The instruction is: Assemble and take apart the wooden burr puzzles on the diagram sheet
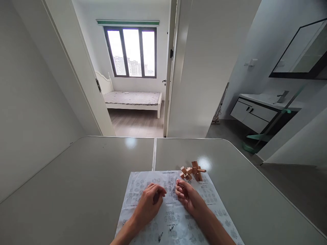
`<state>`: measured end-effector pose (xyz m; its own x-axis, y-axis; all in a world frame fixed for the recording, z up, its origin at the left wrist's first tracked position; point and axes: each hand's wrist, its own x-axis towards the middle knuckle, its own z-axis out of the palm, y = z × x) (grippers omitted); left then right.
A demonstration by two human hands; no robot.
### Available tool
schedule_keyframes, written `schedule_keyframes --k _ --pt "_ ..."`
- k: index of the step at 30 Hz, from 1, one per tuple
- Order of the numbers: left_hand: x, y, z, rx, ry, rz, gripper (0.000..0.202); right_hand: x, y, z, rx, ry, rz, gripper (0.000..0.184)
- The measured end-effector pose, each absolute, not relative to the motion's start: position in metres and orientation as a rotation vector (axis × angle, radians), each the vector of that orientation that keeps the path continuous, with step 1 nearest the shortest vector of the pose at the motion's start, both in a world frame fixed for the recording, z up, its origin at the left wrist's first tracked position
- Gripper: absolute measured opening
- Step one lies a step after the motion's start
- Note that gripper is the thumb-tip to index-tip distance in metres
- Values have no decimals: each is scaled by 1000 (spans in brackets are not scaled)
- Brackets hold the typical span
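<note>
A printed paper sheet (176,211) with small diagrams and lines of text lies on the table. My left hand (152,198) rests over its left part, fingers curled in loosely, and no object shows in it. Opposite, my right hand (187,195) is half turned up with its fingers curled toward the palm; I see nothing in them. The two hands are a short gap apart. Just beyond my right hand, at the sheet's far right corner, stand two wooden interlocking puzzles: a smaller burr puzzle (186,173) and a taller cross-shaped puzzle (196,171).
The grey table (76,190) has a white seam down its far half. Past it, a doorway shows a bed (135,98) under a window (131,51). On the right are a washbasin cabinet (255,114), a mirror (301,51) and a green-headed mop or broom (251,147).
</note>
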<state>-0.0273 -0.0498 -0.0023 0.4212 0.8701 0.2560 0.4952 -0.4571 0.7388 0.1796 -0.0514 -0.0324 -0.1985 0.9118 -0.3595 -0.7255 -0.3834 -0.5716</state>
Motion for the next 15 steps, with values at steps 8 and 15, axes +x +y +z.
schedule_keyframes --k 8,15 --pt "-41 -37 1 2100 1227 761 20 176 -51 -27 -821 -334 1800 51" --pt "-60 -16 -1 2093 1246 766 18 173 -51 -24 -817 -332 1794 53"
